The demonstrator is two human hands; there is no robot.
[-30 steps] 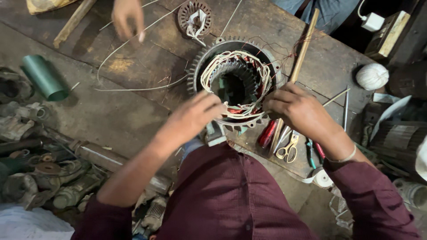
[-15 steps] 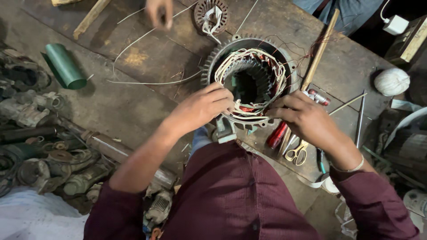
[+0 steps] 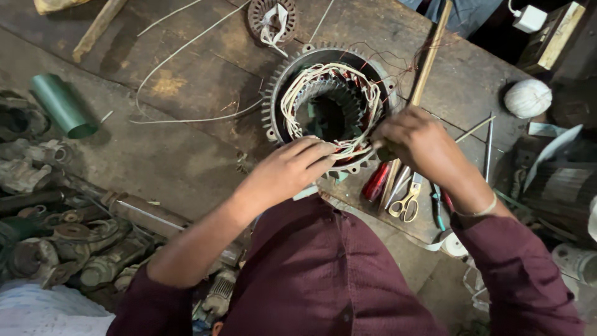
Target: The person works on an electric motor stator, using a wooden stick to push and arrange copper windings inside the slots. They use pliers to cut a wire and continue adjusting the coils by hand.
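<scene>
Left hand (image 3: 289, 171): forearm bare, reaching from lower left toward frame centre, wrist straight, fingers extended and pressed together on the near rim of the motor stator (image 3: 329, 102); fingertips pinch the white-sleeved winding wires (image 3: 298, 93) at the lower edge of the bore.

Right hand (image 3: 420, 140): enters from lower right, maroon sleeve pushed to the wrist, thin bangle at the wrist; fingers curled closed at the stator's right rim. Whether they clamp wire or a tool cannot be told.

Motor stator: centre of frame, slightly above the middle, lying bore-up on the workbench (image 3: 186, 155). Round finned metal housing, dark laminated core, looped white and reddish copper windings around the opening.

Nearby items: wooden stick (image 3: 429, 59), long and slim, slanting from upper right down behind the right hand; scissors (image 3: 407, 199) with yellow handles and red-handled screwdriver (image 3: 376, 180) just below the stator; green tube (image 3: 62, 106) at left; ball of white string (image 3: 527, 98) at right; small wound coil (image 3: 272, 18) at top centre.
</scene>
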